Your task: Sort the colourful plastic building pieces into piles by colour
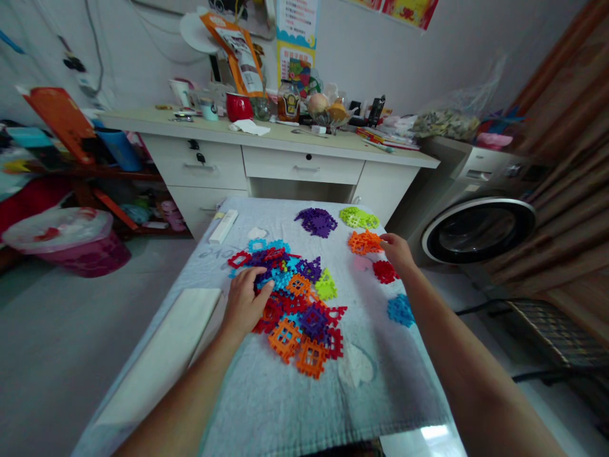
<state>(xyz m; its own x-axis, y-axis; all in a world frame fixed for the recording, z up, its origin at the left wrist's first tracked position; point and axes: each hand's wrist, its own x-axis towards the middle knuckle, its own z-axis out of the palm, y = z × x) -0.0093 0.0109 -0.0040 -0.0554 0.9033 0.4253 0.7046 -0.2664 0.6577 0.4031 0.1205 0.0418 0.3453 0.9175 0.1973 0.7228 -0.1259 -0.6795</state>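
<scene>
A mixed heap of plastic interlocking building pieces (290,298) in red, purple, blue, orange and green lies on the cloth-covered table. My left hand (247,295) rests on the heap's left side, fingers spread apart. At the right, my right hand (397,251) has its fingertips at the edge of a small orange pile (364,242); whether a piece is between them is too small to make out. Around it are single-colour piles: purple (318,222), light green (359,218), red (384,271) and blue (400,310).
A white box-like bar (223,226) lies at the table's far left, and a long white panel (164,355) along its left edge. Behind stands a white desk (299,162) crowded with jars and a bowl. A washing machine (457,203) is at the right, a pink bin (76,247) at the left.
</scene>
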